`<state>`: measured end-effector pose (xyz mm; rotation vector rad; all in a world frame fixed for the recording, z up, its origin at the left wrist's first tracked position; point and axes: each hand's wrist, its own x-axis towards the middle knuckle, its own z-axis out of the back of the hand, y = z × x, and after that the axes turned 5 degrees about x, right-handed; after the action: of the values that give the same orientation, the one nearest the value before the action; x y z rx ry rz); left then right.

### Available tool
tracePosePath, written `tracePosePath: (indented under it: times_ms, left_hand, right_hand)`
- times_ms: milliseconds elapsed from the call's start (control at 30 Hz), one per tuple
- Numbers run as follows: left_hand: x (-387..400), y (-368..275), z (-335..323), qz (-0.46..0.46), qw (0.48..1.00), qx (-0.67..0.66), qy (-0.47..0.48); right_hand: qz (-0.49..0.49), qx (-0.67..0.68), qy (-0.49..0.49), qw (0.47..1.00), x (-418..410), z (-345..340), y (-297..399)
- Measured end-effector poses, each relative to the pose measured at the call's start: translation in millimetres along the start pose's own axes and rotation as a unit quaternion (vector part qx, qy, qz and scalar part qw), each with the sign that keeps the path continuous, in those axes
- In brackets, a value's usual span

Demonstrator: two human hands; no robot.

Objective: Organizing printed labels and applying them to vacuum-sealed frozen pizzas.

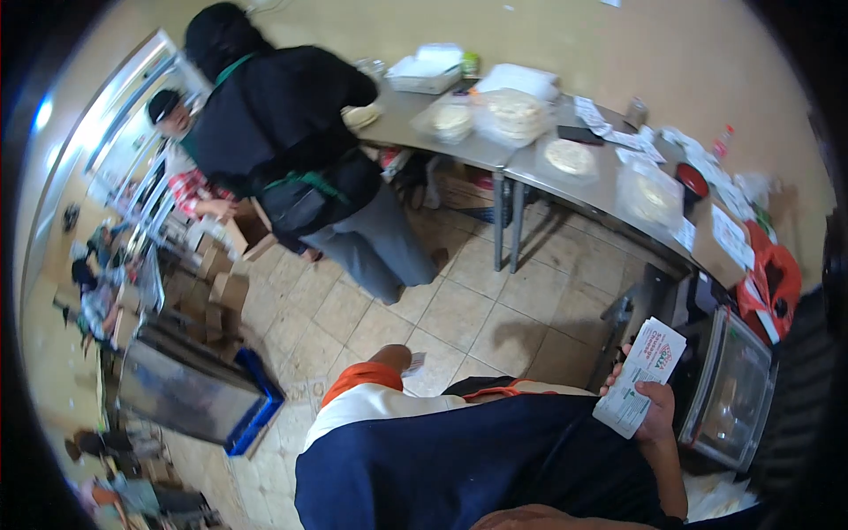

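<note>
My right hand [652,404] holds a stack of flat printed cards or labels [640,377] at the right, thumb on the face and fingers curled round the left edge. The cards bear writing. My left arm shows as an orange sleeve cuff and a bit of bare arm at the lower centre; the left hand itself cannot be seen. A small printed piece [414,364] shows beside that arm; whether it is held or lies on the floor is unclear. Beyond my right hand, bagged flat round bread-like discs [652,199] lie on a metal table [599,199].
A person in a black hooded top [285,112] stands at the table's far left. Another person in a cap [175,132] is near an open cardboard box [248,232]. A glass-lidded appliance [732,391] stands at my right. A blue-edged case [192,384] and more people are at the left.
</note>
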<state>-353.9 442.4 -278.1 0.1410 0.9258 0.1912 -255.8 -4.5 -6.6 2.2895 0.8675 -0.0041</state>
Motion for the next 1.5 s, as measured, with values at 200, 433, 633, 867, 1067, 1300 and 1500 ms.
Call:
tracePosePath:
  times_ms: [200,433,633,867,1067,1300,1500]
  left_hand:
    - [-46,-14,-67,0.076,0.989,-0.126,0.023]
    - [-67,-48,-107,0.127,0.964,-0.228,0.048]
    - [-93,-38,-122,0.148,0.949,-0.271,0.066]
    - [-98,-24,-139,0.145,0.945,-0.282,0.077]
    - [-74,-30,-110,0.082,0.967,-0.237,0.047]
    - [-47,-25,-85,0.019,0.981,-0.189,0.037]
    - [-18,-5,-71,-0.013,0.989,-0.125,0.078]
  right_hand:
    - [-0.03,-0.076,-0.017,0.997,14,-23,-7]
    - [-0.049,-0.134,0.032,0.989,12,-36,-13]
    - [-0.034,-0.153,0.011,0.988,5,-29,-15]
    - [-0.029,-0.138,-0.037,0.989,-2,-16,-12]
    - [-0.007,-0.117,-0.067,0.991,-2,3,-13]
    - [0.007,-0.063,-0.114,0.991,-3,23,-14]
    - [-0.001,-0.047,-0.161,0.986,-7,39,-16]
